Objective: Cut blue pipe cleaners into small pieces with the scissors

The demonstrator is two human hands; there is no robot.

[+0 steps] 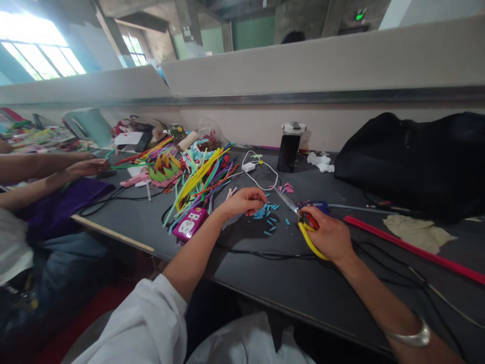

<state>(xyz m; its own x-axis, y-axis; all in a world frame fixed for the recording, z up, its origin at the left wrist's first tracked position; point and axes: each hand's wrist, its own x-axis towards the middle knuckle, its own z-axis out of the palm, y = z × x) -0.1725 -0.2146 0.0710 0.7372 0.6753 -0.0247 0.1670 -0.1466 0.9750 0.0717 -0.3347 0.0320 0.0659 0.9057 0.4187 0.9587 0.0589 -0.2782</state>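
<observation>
My right hand [329,233] is wrapped round a pair of scissors [311,242] with yellow and red handles. Their metal blades point up and to the left, over the dark table. Just left of the blades, my left hand [248,201] is closed, its fingers curled together above a scatter of short blue cut pieces [261,212]; whatever is between the fingertips is too small to make out. A small group of pink cut pieces [287,188] lies beyond the blade tips.
Colourful pipe cleaners [200,174] are heaped at left, by a purple box [190,223]. A tumbler [290,146] stands at the back, near a white cable [261,164]. Right are a black bag [413,162] and red sticks [417,247]. Another person's hands [89,166] work at far left.
</observation>
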